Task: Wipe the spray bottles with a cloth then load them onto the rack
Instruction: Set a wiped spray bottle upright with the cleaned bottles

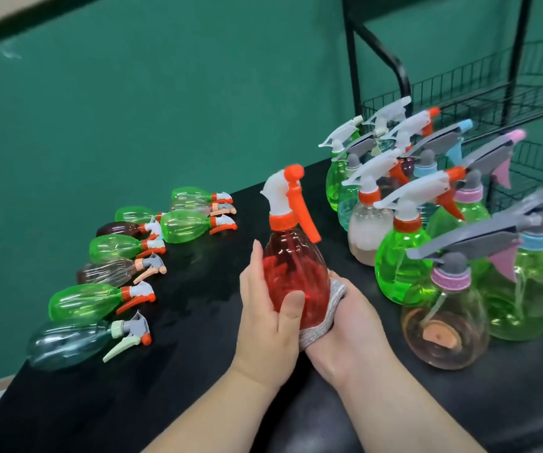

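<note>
Black table (198,371) before a green wall (165,109); wire rack (354,60) at far right.

Red spray bottle (296,276) is upright near mid-table. Its base is hidden behind the hands, so we cannot tell whether it rests on the surface. A row of lying bottles (93,300) is to its left, a cluster of standing bottles (401,256) to its right.

Left hand (263,322) wraps the belly, thumb curled across the front. Right hand (351,325) cups a grey cloth (337,295) against the lower right flank, fingers closed round it.

We judge the wiping step is under way. We see no bottle on the visible part of the rack.

Handling, our estimate:
- Thin clear plastic that looks empty, so probably light, with a wall that gives under a hard squeeze.
- Smooth and rounded, so likely slippery.
- We would hold the belly for wiping and the neck under the orange collar (281,220) for the carry.
- The trigger head may tip it on landing.
</note>
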